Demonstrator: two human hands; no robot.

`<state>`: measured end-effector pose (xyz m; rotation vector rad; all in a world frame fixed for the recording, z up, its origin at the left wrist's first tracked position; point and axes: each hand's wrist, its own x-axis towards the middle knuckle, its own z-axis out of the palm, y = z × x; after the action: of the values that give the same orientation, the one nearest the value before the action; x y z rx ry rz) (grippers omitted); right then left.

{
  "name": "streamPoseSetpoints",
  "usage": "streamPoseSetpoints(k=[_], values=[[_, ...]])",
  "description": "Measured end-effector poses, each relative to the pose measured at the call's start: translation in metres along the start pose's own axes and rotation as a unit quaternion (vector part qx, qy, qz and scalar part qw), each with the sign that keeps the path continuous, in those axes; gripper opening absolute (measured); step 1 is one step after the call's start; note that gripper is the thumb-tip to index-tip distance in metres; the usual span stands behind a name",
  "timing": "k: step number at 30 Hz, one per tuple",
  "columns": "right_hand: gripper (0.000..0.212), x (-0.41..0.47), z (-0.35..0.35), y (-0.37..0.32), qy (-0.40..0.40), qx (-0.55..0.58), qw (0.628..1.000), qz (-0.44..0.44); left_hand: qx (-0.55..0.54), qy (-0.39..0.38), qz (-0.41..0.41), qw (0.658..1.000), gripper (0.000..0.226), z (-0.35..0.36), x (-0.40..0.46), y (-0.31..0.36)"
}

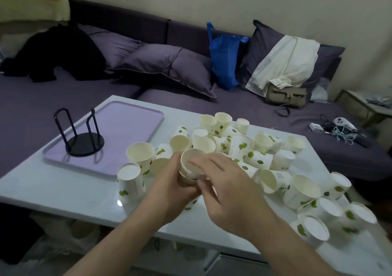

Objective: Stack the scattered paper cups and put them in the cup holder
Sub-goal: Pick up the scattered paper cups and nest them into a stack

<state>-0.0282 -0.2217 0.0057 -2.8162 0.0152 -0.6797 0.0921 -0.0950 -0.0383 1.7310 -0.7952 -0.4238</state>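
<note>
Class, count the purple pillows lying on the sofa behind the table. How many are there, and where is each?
3. One pillow at the back left beside the dark clothing, one in the middle, and one on the right, partly under a cream garment. Others may be hidden.

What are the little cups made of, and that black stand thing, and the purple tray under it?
The cups look like thin paper: matte cream insides, rolled rims, printed green leaves. The black stand seems to be painted metal, since its thin bent rods rise from a flat round base. The purple tray is probably plastic, smooth with a moulded raised rim, though that is hard to confirm.
</note>
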Motion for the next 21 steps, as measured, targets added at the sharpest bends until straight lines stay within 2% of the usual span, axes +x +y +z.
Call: streamPoseSetpoints(k=[2, 5, 8, 10, 12, 14, 16, 19, 21], values=[[0.039, -0.001, 0.004, -0.005, -0.008, -0.009, 1.0, -0.008, 0.006, 0.0, 0.005, 1.0, 0.053, 0.0, 0.001, -0.001], [0.042, -0.001, 0.013, -0.005, -0.085, -0.027, 0.996, -0.008, 0.009, 0.001, 0.002, 1.0, 0.062, 0.002, 0.004, -0.003], [0.044, 0.0, 0.012, 0.0, -0.094, 0.022, 0.995, 0.008, 0.0, 0.004, 0.001, 1.0, 0.066, 0.004, 0.008, -0.007], [0.042, -0.001, 0.008, 0.001, -0.067, 0.078, 0.994, 0.023, -0.021, 0.003, 0.004, 1.0, 0.064, 0.006, 0.01, -0.007], [0.039, 0.003, 0.003, 0.006, -0.007, 0.114, 0.991, 0.071, -0.037, 0.005, -0.002, 0.999, 0.058, 0.008, 0.013, -0.004], [0.033, 0.017, 0.003, 0.021, 0.063, 0.113, 0.984, 0.121, -0.039, 0.011, -0.003, 0.999, 0.057, 0.008, 0.015, -0.001], [0.033, 0.045, 0.006, 0.045, 0.09, 0.103, 0.975, 0.173, -0.037, 0.015, -0.007, 0.999, 0.061, 0.007, 0.019, 0.001], [0.039, 0.095, 0.015, 0.092, -0.019, 0.064, 0.959, 0.275, -0.038, 0.011, -0.015, 0.999, 0.062, 0.006, 0.025, 0.001], [0.035, 0.126, 0.023, 0.119, -0.064, 0.02, 0.951, 0.3, -0.043, 0.005, -0.02, 0.999, 0.061, 0.005, 0.031, 0.001]])
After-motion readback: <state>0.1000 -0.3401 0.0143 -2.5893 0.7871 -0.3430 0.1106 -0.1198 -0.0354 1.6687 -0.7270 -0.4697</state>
